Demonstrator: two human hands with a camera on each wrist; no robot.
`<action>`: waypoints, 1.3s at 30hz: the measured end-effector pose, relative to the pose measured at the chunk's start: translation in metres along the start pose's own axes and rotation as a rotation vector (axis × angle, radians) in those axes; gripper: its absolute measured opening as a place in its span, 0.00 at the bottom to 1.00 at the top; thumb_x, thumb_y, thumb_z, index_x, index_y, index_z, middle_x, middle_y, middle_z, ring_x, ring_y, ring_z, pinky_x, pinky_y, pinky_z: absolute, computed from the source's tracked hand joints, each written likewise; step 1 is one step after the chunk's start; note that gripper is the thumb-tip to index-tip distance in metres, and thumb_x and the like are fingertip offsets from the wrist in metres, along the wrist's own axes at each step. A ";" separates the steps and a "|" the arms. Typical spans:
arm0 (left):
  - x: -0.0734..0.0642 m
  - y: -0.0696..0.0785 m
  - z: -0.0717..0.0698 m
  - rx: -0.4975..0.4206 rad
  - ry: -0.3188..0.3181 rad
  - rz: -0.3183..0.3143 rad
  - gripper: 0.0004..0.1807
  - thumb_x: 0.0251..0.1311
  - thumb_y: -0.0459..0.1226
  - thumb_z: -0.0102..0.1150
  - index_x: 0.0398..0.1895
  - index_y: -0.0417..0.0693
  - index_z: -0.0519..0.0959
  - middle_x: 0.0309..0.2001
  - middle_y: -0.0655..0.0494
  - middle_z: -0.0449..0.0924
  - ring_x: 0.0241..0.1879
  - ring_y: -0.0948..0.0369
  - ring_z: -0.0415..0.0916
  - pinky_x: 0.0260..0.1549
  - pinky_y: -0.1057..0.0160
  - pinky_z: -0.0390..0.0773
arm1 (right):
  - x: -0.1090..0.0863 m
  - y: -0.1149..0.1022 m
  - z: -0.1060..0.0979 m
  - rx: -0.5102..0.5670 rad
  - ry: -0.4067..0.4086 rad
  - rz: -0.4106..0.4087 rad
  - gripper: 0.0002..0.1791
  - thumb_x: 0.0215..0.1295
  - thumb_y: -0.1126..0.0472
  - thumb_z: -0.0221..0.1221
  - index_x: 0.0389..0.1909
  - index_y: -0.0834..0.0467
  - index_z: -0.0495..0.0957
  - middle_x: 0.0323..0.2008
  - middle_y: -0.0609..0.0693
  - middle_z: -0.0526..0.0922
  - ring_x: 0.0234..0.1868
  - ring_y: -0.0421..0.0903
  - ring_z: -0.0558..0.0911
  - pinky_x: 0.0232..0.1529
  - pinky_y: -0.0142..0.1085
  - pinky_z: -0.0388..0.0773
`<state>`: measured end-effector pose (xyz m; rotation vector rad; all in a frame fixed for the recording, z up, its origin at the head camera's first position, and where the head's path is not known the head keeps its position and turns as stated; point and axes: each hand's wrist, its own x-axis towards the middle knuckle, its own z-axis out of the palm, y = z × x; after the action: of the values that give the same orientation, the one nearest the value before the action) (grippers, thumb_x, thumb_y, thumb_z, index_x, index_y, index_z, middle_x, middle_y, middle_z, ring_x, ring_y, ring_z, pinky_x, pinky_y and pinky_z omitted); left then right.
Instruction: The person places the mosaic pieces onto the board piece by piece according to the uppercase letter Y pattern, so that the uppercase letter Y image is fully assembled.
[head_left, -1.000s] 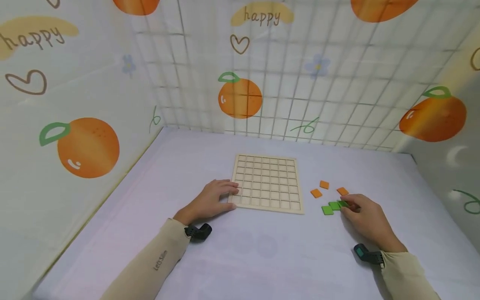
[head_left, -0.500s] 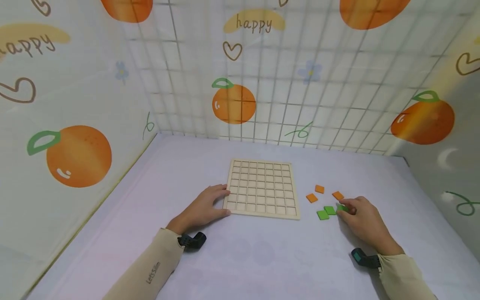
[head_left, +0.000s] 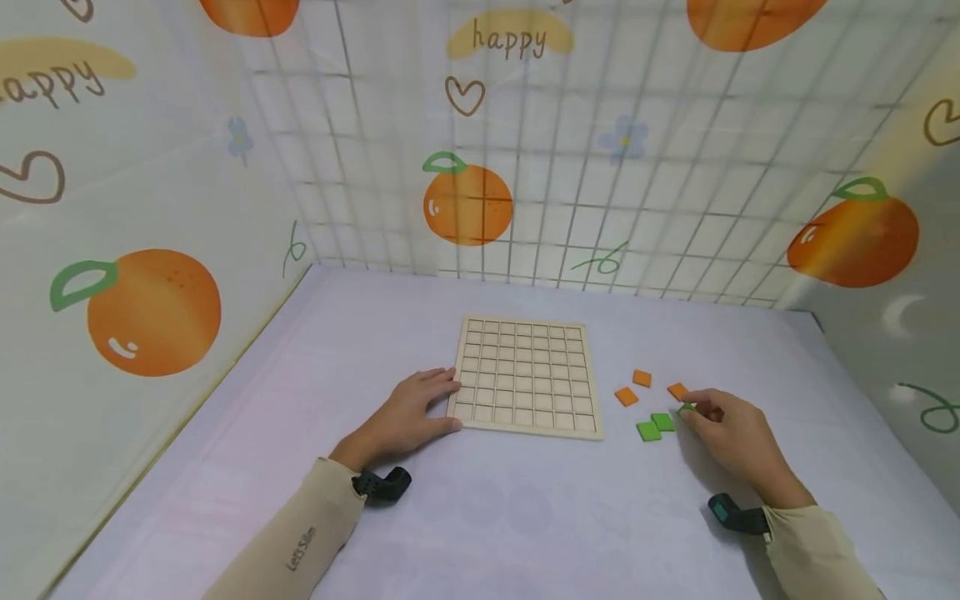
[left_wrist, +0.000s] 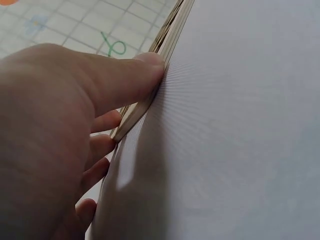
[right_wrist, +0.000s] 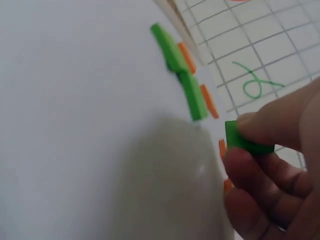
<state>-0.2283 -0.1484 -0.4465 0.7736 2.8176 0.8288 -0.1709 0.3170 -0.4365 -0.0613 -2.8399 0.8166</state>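
A pale wooden grid board (head_left: 528, 377) lies flat on the table. My left hand (head_left: 405, 412) touches its left side near the front corner, thumb and fingers extended; in the left wrist view the thumb (left_wrist: 125, 80) lies against the board's edge. To the right of the board, my right hand (head_left: 735, 433) pinches a green square tile (right_wrist: 245, 140) between thumb and fingers, raised off the table. Two other green tiles (head_left: 649, 431) lie just left of that hand. Behind them are several orange tiles (head_left: 642, 378), one close to the fingertips.
The table has a pale cloth (head_left: 510, 517). Printed curtains enclose it at the left, right and back (head_left: 555, 192), with a wire grid at the back. Both wrists wear black straps with small devices (head_left: 386, 484).
My right hand has drawn the green tile away from the other two and lifted it. My left hand stays at the board's left edge. The head view has shifted slightly.
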 end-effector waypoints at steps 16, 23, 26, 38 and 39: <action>0.001 -0.002 -0.001 0.027 -0.025 0.033 0.35 0.68 0.51 0.60 0.74 0.50 0.67 0.78 0.56 0.52 0.77 0.52 0.45 0.73 0.45 0.50 | 0.023 -0.037 0.011 0.494 -0.110 0.076 0.26 0.72 0.49 0.61 0.61 0.64 0.76 0.49 0.60 0.80 0.40 0.53 0.86 0.39 0.35 0.84; 0.001 -0.004 -0.001 0.059 -0.012 0.061 0.35 0.68 0.50 0.59 0.73 0.43 0.67 0.77 0.46 0.56 0.76 0.46 0.49 0.72 0.42 0.50 | 0.043 -0.061 0.031 0.614 -0.178 0.056 0.26 0.70 0.52 0.62 0.64 0.61 0.75 0.49 0.59 0.81 0.41 0.53 0.84 0.38 0.38 0.83; 0.001 -0.005 0.001 0.078 -0.001 0.054 0.36 0.67 0.50 0.61 0.73 0.44 0.68 0.76 0.47 0.57 0.75 0.47 0.51 0.71 0.41 0.52 | 0.046 -0.069 0.041 0.661 -0.208 0.065 0.25 0.70 0.54 0.63 0.63 0.62 0.76 0.48 0.58 0.82 0.42 0.54 0.84 0.38 0.37 0.82; 0.004 -0.001 0.006 0.098 0.031 0.073 0.37 0.66 0.53 0.62 0.73 0.45 0.69 0.75 0.48 0.60 0.74 0.49 0.53 0.71 0.42 0.54 | 0.050 -0.087 0.062 0.716 -0.233 0.038 0.20 0.71 0.59 0.61 0.59 0.65 0.77 0.46 0.60 0.83 0.40 0.53 0.84 0.37 0.34 0.82; 0.005 -0.001 0.006 0.104 0.031 0.079 0.37 0.66 0.54 0.61 0.73 0.45 0.68 0.75 0.48 0.60 0.75 0.49 0.53 0.71 0.43 0.54 | 0.050 -0.088 0.062 0.720 -0.234 0.041 0.20 0.71 0.60 0.60 0.59 0.64 0.77 0.46 0.60 0.83 0.41 0.53 0.84 0.37 0.34 0.82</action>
<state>-0.2312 -0.1439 -0.4518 0.9002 2.8941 0.7158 -0.2306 0.2141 -0.4330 0.0820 -2.5548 1.8989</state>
